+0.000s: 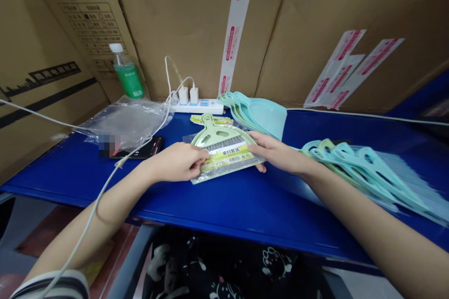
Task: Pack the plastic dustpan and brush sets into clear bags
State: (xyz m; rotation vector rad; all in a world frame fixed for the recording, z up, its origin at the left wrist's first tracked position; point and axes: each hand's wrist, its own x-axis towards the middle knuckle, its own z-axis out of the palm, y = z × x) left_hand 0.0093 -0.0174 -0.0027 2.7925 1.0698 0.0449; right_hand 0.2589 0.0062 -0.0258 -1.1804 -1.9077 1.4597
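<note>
A pale green dustpan and brush set [219, 137] in a clear plastic bag lies before me, a yellow label [229, 152] with printed characters across its front. My left hand [184, 161] grips its left side, fingers curled and pinched against the bag. On the right side my right hand [271, 149] holds the edge, thumb on top and fingertips showing below. Behind the set sits a stack of blue and green dustpans [266, 114]. Just behind its handle are more yellow labels [212, 119].
Several blue and green brushes [365, 168] lie at the right. A power strip [201, 106] with chargers stands at the back. At the left are a green bottle [129, 77], crumpled clear bags [129, 117] and a black box [152, 148]. A white cable [105, 187] crosses my left arm.
</note>
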